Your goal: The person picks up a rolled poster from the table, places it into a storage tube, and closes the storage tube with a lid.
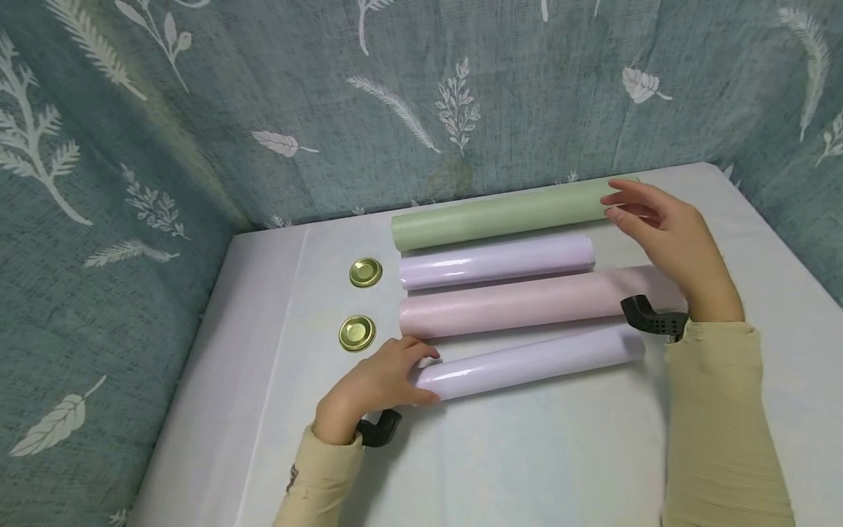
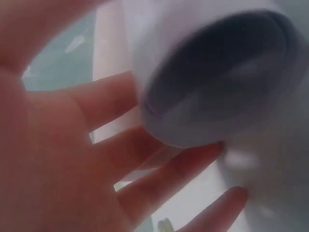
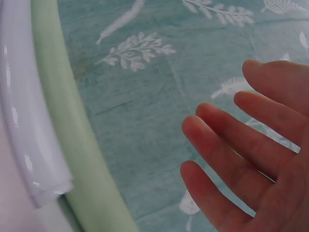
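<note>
Light, hollow and a little slick

The near lavender roll (image 1: 533, 366) probably weighs little for its length: the left wrist view shows an open, hollow end with a thin-looking wall. It should be stiff lengthwise yet give if squeezed hard at the mouth, where a dent or crease seems the likeliest harm. Its glossy skin may slide under dry fingers, and being round it could roll, so a broad, gentle grasp around the middle, or one hand at each end, looks safest.

It lies nearest the person on the white table (image 1: 527, 454), slightly slanted, its right end farther off than its left. The left hand (image 1: 378, 377) is at that left end, thumb on the near side and fingers spread on the far side; whether they truly press on it I cannot tell. The right hand (image 1: 681, 234) holds nothing, its fingers loosely bent and apart, by the right end of the green roll (image 1: 500, 221).

The surface is pale lavender with white streaks of glare (the far lavender roll (image 1: 494, 262) shines the same way, while the green roll looks duller). The pink roll (image 1: 527, 301) lies between the two lavender ones.
</note>
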Motion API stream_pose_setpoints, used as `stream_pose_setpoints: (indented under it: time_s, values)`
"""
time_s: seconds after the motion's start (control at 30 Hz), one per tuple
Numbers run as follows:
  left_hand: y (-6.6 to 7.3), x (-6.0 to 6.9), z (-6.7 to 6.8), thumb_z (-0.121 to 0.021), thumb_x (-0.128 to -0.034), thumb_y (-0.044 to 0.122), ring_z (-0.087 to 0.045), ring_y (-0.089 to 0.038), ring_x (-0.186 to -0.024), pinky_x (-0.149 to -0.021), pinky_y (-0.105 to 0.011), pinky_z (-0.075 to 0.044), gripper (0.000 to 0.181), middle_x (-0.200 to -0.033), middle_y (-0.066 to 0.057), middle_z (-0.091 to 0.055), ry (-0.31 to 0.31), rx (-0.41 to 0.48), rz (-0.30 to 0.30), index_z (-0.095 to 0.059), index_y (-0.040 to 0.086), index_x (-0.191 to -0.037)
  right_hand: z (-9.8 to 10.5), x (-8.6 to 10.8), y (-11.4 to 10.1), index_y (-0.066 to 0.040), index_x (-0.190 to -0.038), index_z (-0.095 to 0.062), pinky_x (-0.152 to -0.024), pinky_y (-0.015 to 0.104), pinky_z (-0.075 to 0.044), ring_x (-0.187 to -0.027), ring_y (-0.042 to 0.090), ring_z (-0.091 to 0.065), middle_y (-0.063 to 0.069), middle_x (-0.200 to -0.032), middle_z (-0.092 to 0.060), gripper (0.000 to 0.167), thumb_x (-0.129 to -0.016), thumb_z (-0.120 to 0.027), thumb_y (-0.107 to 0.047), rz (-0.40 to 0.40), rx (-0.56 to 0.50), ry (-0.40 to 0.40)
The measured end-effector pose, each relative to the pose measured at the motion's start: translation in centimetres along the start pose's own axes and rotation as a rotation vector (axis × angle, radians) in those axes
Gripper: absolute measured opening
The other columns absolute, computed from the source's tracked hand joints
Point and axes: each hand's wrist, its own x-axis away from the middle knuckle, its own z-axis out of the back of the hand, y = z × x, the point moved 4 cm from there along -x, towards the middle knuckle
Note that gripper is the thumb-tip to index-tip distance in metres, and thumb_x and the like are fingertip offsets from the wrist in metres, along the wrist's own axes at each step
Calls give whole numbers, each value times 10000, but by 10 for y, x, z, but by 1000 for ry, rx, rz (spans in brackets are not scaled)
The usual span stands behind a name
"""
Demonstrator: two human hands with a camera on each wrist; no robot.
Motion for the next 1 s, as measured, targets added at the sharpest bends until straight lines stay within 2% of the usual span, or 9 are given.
stream_pose_setpoints:
  time_s: [0.1,0.27,0.33,0.47,0.57,0.7,0.83,0.9,1.0]
  values:
    - [-1,-5,3,-740,-692,352,-449,-169,-959,-826,-330,-383,443,-1078,31,-509,-1,25,-9,-565,186,-1063,-6,1,4,-335,-1310,-423,-828,223,-357,-1048,83,-485,11,-1201,-542,442,-883,-533,-362,0,-40,-20]
    - [-9,-12,11,-726,-718,237,-491,-118,-827,-759,-294,-397,344,-929,59,-548,-18,100,12,-552,197,-1012,-24,-3,5,-302,-1341,-387,-897,345,-362,-1129,171,-455,11,-1290,-465,487,-881,-534,-367,14,-55,-103]
    - [-13,-11,15,-715,-731,223,-492,-108,-825,-759,-290,-398,337,-941,61,-551,-18,143,38,-546,208,-1021,-32,-5,5,-279,-1353,-371,-915,405,-352,-1160,214,-436,12,-1329,-422,506,-882,-534,-369,27,-43,-140]
    - [-25,-7,25,-709,-746,234,-490,-123,-840,-759,-302,-402,340,-958,39,-549,7,223,73,-541,223,-1041,-47,-9,4,-231,-1349,-381,-928,397,-352,-1156,215,-443,-4,-1342,-389,521,-876,-543,-376,61,-26,-201]
    - [-35,-4,27,-712,-747,282,-492,-135,-842,-743,-302,-408,361,-950,25,-549,5,288,78,-540,235,-1061,-59,-11,4,-201,-1351,-378,-920,414,-361,-1138,216,-452,11,-1334,-368,555,-863,-553,-401,52,-14,-258]
    - [-51,-4,20,-719,-741,321,-543,-158,-817,-727,-293,-455,406,-942,-24,-557,-56,463,86,-534,229,-1091,-73,-9,8,-181,-1361,-357,-918,457,-352,-1139,251,-445,65,-1319,-347,613,-844,-559,-442,8,24,-346]
    - [-68,-7,12,-733,-735,273,-587,-230,-777,-701,-328,-501,419,-940,-112,-557,-84,697,110,-538,190,-1097,-80,-9,12,-184,-1352,-372,-928,458,-340,-1143,256,-446,76,-1307,-372,612,-837,-566,-452,-3,39,-354]
    - [-76,-8,10,-736,-735,253,-582,-240,-800,-703,-343,-505,421,-962,-130,-554,-84,764,109,-540,165,-1098,-85,-9,13,-164,-1345,-386,-932,449,-342,-1148,254,-445,85,-1303,-395,599,-840,-577,-424,17,30,-368]
    - [-84,-9,10,-729,-745,244,-569,-237,-848,-714,-358,-507,436,-1006,-138,-544,-80,816,93,-531,128,-1115,-93,-10,12,-130,-1291,-459,-943,418,-339,-1152,235,-445,83,-1273,-458,530,-843,-594,-379,62,55,-422]
